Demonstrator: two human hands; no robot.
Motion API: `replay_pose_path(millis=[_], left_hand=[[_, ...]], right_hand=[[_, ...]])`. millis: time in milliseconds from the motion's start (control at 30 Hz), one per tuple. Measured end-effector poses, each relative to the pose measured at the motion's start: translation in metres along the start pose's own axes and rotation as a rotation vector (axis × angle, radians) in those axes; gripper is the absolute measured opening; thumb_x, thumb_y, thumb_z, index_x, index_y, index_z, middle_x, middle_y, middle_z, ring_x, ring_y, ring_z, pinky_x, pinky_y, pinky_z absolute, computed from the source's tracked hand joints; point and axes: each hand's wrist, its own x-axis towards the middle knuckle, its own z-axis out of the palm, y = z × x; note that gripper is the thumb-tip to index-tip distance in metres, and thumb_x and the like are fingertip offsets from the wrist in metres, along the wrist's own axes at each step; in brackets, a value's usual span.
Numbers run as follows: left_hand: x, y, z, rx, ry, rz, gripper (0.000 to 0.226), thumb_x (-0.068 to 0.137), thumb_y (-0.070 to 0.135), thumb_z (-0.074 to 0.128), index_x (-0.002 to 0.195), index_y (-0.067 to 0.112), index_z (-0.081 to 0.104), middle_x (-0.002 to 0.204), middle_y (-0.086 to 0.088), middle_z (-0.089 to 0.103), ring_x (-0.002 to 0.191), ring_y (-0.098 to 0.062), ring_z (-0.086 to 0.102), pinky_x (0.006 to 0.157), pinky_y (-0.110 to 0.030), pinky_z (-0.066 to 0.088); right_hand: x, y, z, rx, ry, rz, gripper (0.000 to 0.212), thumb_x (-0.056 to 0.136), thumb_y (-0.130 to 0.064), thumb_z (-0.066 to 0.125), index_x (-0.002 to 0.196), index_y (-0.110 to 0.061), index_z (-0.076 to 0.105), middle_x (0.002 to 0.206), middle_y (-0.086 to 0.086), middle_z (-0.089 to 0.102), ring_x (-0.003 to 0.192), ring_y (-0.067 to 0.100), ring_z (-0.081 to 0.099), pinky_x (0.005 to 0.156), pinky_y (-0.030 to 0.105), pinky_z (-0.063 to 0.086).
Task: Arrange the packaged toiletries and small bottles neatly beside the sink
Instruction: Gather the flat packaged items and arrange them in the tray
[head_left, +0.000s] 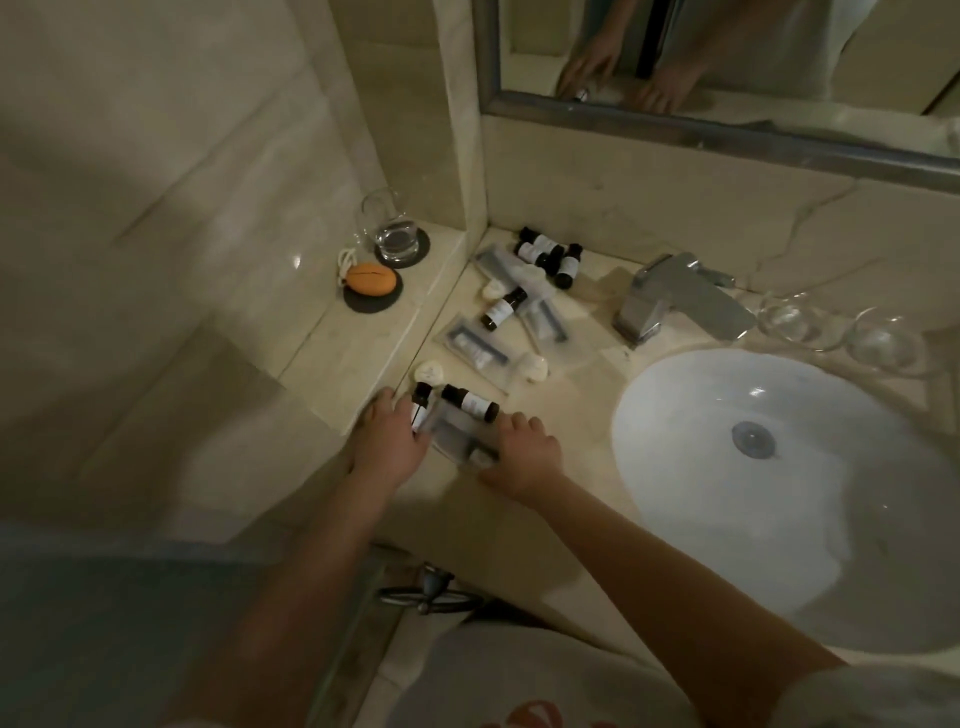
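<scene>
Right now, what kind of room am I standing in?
Most likely a hotel bathroom: a white sink with a chrome tap set in a marble counter, a mirror above, and miniature toiletry bottles scattered beside the basin.

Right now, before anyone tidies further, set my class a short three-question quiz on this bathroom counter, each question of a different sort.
1. True or false: the faucet is running water into the sink.
2. Multiple choice: the orange soap sits on A) the sink rim, B) a dark coaster on the raised ledge, C) a clear packet.
3. Fill in: the left hand and right hand both rest on a clear ______, next to two dark bottles.

Key: 1 false; 2 B; 3 packet.
</scene>
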Motion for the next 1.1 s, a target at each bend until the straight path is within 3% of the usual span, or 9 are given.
replay_pose_path(millis=[133,233,333,467,633,833,933,1000,1100], left_hand=[[-0.002,0.007,0.002,-0.047,0.129,0.031,0.051,0.092,0.041,0.044,0.134,0.012,0.041,0.142,-0.012,0.037,0.132,-0.029,0.033,0.111,-0.042,0.031],[-0.003,0.014,0.002,-0.151,0.185,0.012,0.045,0.093,0.040,0.044,0.128,0.011,0.045,0.135,-0.011,0.042,0.125,-0.026,0.037,0.105,-0.036,0.031],[0.001,0.022,0.000,-0.383,0.238,-0.039,0.041,0.088,0.038,0.054,0.115,0.007,0.050,0.123,-0.013,0.046,0.113,-0.028,0.043,0.091,-0.032,0.035],[0.012,0.045,-0.004,-0.528,0.118,0.038,0.047,0.084,0.046,0.058,0.119,0.014,0.054,0.131,-0.008,0.039,0.123,-0.023,0.035,0.103,-0.038,0.036],[0.034,0.077,-0.011,-0.845,-0.027,0.044,0.055,0.084,0.045,0.053,0.127,0.010,0.051,0.140,-0.008,0.033,0.123,-0.024,0.042,0.102,-0.042,0.042],[0.061,0.089,-0.022,-1.049,-0.006,-0.059,0.022,0.094,0.024,0.048,0.108,0.007,0.053,0.113,-0.008,0.051,0.096,-0.018,0.054,0.065,-0.019,0.040],[0.077,0.083,-0.028,-1.058,0.042,-0.137,0.017,0.097,0.026,0.042,0.088,0.013,0.049,0.090,-0.007,0.053,0.078,-0.017,0.050,0.062,-0.027,0.038],[0.087,0.080,-0.030,-1.075,0.054,-0.172,0.020,0.097,0.026,0.040,0.082,0.016,0.049,0.080,-0.001,0.051,0.073,-0.015,0.048,0.064,-0.029,0.038],[0.101,0.077,-0.033,-1.064,0.084,-0.189,0.022,0.097,0.023,0.041,0.079,0.015,0.047,0.079,-0.003,0.051,0.071,-0.015,0.047,0.062,-0.027,0.038]], right_hand=[[0.008,0.002,0.002,0.129,-0.081,0.019,0.036,0.084,-0.038,0.058,0.111,-0.016,0.050,0.106,0.007,0.062,0.094,0.026,0.058,0.074,0.033,0.044],[0.007,0.011,-0.007,0.270,-0.140,-0.024,0.034,0.079,-0.031,0.065,0.110,-0.019,0.060,0.104,0.006,0.065,0.096,0.024,0.062,0.080,0.033,0.049],[0.006,0.021,-0.024,0.422,-0.032,-0.033,0.033,0.079,-0.027,0.069,0.107,-0.012,0.064,0.100,0.009,0.066,0.092,0.025,0.062,0.078,0.032,0.046],[0.010,0.026,-0.056,0.661,0.056,-0.050,0.027,0.086,-0.025,0.064,0.110,-0.013,0.062,0.095,0.003,0.061,0.086,0.019,0.057,0.071,0.027,0.042],[0.020,0.028,-0.080,0.413,-0.047,-0.159,0.012,0.094,-0.022,0.052,0.089,-0.013,0.046,0.087,0.007,0.051,0.080,0.021,0.047,0.065,0.029,0.033],[0.043,0.042,-0.099,0.351,-0.072,-0.204,0.026,0.093,-0.033,0.054,0.070,-0.024,0.048,0.069,-0.001,0.051,0.066,0.015,0.049,0.063,0.026,0.038],[0.067,0.060,-0.099,0.476,0.095,-0.056,0.018,0.095,-0.028,0.051,0.099,-0.015,0.063,0.097,0.006,0.065,0.089,0.021,0.060,0.081,0.034,0.048],[0.086,0.072,-0.097,0.373,0.245,0.120,0.030,0.093,-0.031,0.052,0.115,-0.011,0.057,0.114,0.013,0.061,0.099,0.028,0.058,0.081,0.037,0.048],[0.115,0.078,-0.094,0.317,0.235,0.319,0.056,0.089,-0.047,0.052,0.130,-0.010,0.042,0.126,0.018,0.052,0.113,0.036,0.051,0.089,0.043,0.047]])
